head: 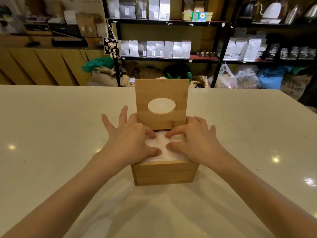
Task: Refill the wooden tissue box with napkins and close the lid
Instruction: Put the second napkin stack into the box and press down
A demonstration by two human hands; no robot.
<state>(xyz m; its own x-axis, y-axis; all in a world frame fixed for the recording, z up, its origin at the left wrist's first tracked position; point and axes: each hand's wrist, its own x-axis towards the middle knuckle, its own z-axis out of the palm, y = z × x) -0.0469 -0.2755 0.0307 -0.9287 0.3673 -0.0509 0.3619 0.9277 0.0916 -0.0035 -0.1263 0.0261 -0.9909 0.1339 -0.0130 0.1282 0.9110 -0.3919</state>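
A wooden tissue box (164,173) stands in the middle of the white table (51,134). Its hinged lid (162,93), with an oval hole, stands upright at the back. White napkins (163,148) fill the box up to its rim. My left hand (130,136) lies on the left side of the stack, thumb and forefinger pressing into the paper, the other fingers spread out past the box. My right hand (193,140) mirrors it on the right side, fingertips on the napkins. Both hands press flat on the stack; neither grips it.
Black shelves (168,22) with white and dark pouches stand behind the table's far edge. Sacks and plastic bags (240,78) lie on the floor under them. A wooden counter (42,64) runs at the back left.
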